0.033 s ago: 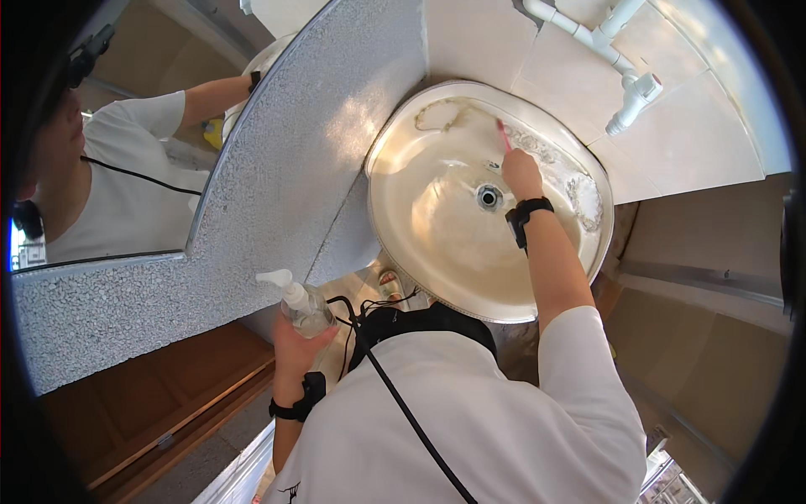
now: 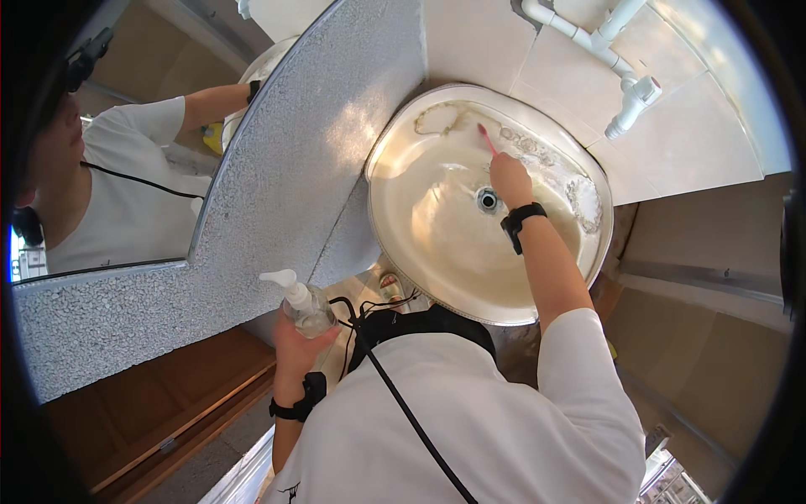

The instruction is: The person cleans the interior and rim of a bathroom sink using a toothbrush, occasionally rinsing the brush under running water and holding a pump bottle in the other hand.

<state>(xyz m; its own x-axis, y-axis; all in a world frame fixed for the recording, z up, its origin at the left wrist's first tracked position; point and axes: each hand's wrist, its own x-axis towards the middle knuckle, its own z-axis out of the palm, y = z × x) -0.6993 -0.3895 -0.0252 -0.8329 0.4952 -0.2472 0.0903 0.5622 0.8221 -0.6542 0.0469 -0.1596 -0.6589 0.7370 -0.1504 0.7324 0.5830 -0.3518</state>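
Near the upper middle of the frame, my right hand (image 2: pixel 510 178) is closed around a pink toothbrush (image 2: pixel 486 139), whose head touches the stained back rim of the sink (image 2: pixel 437 244). The brush slants up and to the left from my fist, and only its upper part shows above my fingers. My wrist carries a black band (image 2: pixel 521 223), and my forearm runs down toward the white sleeve (image 2: pixel 588 378) at the lower right.

The sink is a pale oval basin with brownish marks along its far edge and a patch of white powder or foam on its right side. Its metal drain (image 2: pixel 487 200) sits just beside my hand, to the lower left of my knuckles.

At the lower left of centre, my left hand (image 2: pixel 295 343) is wrapped around a clear pump bottle (image 2: pixel 304 304) with a white nozzle pointing left; I hold it upright, well apart from the sink. A black band (image 2: pixel 300 403) sits on that wrist too.

A black cable (image 2: pixel 403 403) runs down across my white shirt. Above the sink, white pipes (image 2: pixel 621 76) cross the tiled wall (image 2: pixel 688 143) at the upper right. To the left, a speckled grey frame (image 2: pixel 311 168) borders a mirror (image 2: pixel 126 168) that shows my white-shirted reflection. Brown wood (image 2: pixel 151 420) fills the lower left.
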